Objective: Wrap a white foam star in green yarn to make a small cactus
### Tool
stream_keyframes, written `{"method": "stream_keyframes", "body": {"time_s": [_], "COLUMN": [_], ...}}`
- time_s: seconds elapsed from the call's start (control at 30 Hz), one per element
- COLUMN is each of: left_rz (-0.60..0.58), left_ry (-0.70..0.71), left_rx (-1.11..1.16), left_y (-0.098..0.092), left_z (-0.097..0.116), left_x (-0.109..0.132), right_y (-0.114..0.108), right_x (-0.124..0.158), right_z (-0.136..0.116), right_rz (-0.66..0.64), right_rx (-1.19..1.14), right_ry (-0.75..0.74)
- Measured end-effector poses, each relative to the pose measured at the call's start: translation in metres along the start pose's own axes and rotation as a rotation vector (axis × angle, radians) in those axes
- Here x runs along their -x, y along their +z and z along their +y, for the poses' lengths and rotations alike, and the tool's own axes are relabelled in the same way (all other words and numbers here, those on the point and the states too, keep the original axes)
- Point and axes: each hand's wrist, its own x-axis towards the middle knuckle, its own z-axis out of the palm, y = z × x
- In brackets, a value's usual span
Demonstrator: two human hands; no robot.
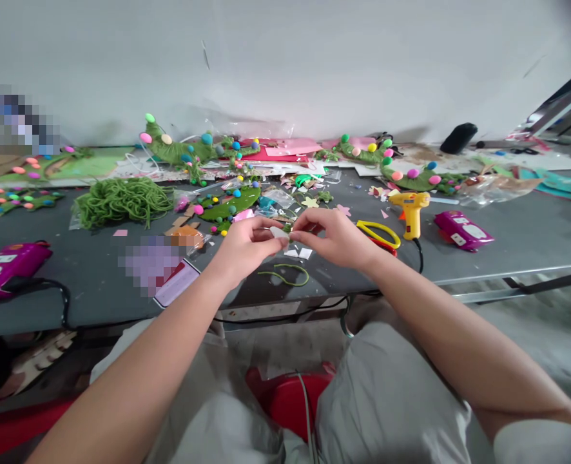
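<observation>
The left hand (247, 248) and the right hand (336, 241) meet over the front part of the grey table (508, 251). Both are closed in a pinch on one small white piece (280, 233), which is held between the fingertips, a little above the table top. A bit of green shows where the fingers meet; what it is I cannot tell.

Directly under the hands lie a curved green cord (285, 274) and two white scraps (300, 253). Just beside the right hand are yellow scissors (379, 233), and behind them a yellow glue gun (411, 209) stands upright with its black cable running to the front edge. A purple glue gun (462, 230) lies further right, another purple one (5, 267) far left. Beyond the left hand there are a green felt shape (232, 203) with coloured pompoms on it and a pile of green yarn (121, 201).

The front edge of the table is close to the wrists – the forearms cross it. Bare table surface is at the right, between the purple glue gun and the edge, and at the left in front of the yarn. The back half, up to the wall, is crowded with paper and green garlands.

A clear plastic bag (493, 183) lies at the back right – its contents are too blurred to name.
</observation>
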Motion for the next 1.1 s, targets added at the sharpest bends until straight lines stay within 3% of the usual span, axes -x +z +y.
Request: {"method": "stream_keyframes", "body": {"time_s": [0.13, 0.27, 0.37, 0.53, 0.6, 0.7, 0.9, 1.1], "left_rz": [-0.092, -0.199, -0.222, -0.157, -0.106, -0.025, 0.077, 0.208], "left_ry": [0.003, 0.0, 0.012, 0.002, -0.003, 0.023, 0.064, 0.062], "left_rx": [0.033, 0.135, 0.28, 0.485, 0.539, 0.584, 0.522, 0.431], "left_y": [-0.003, 0.0, 0.003, 0.008, 0.01, 0.012, 0.017, 0.021], "left_z": [0.003, 0.005, 0.006, 0.007, 0.007, 0.008, 0.007, 0.004], "left_x": [0.004, 0.007, 0.009, 0.009, 0.009, 0.009, 0.009, 0.009], "right_y": [-0.008, -0.02, -0.023, -0.02, -0.017, -0.011, 0.005, 0.017], "right_x": [-0.003, -0.003, -0.002, -0.002, -0.002, -0.002, -0.002, 0.0], "right_z": [0.001, 0.004, 0.006, 0.006, 0.005, 0.001, -0.004, -0.01], "right_rz": [-0.112, -0.294, -0.312, -0.288, -0.252, -0.098, 0.16, 0.249], "right_rx": [-0.273, -0.506, -0.643, -0.692, -0.661, -0.572, -0.361, -0.259], "right_ry": [0.193, 0.289, 0.268, 0.179, 0.15, 0.128, 0.129, 0.156]}}
